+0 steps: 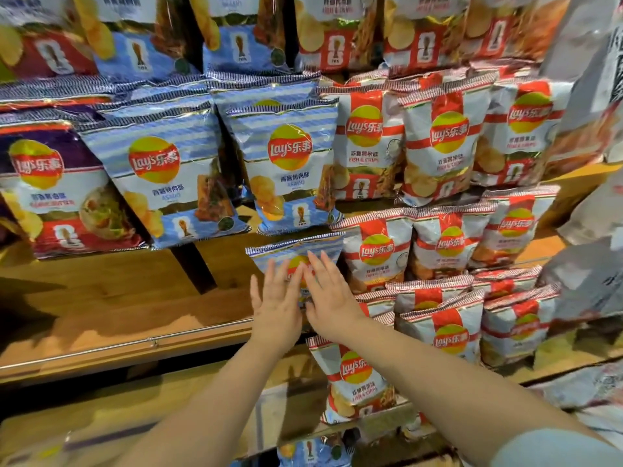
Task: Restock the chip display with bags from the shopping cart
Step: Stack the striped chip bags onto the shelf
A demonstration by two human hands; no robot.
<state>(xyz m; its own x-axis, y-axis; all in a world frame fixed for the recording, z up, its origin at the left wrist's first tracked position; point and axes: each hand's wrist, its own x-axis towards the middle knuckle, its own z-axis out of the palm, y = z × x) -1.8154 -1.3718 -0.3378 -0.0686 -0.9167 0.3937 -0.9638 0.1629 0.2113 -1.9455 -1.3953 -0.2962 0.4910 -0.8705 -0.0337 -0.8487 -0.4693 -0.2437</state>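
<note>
We saw both hands, left hand (276, 305) and right hand (328, 298), flat-fingered (grasping nothing) against the upright blue bag (296, 254); bare shelf (135, 298) leftward.

Blue-striped chip bag (296, 251), at 12 o'clock from both hands: glossy plastic film, crinkled, with a crimped top seam. Red-and-white chip bags (441, 143), at 2 o'clock from the hands: the same shiny film, reflecting light in creases. Purple chip bag (50, 176), at 10 o'clock: glossy film. Shelf board (111, 298), at 9 o'clock: wood, visible grain, matt to satin finish. Shelf edge rail (151, 342): smooth bright metal.
</note>
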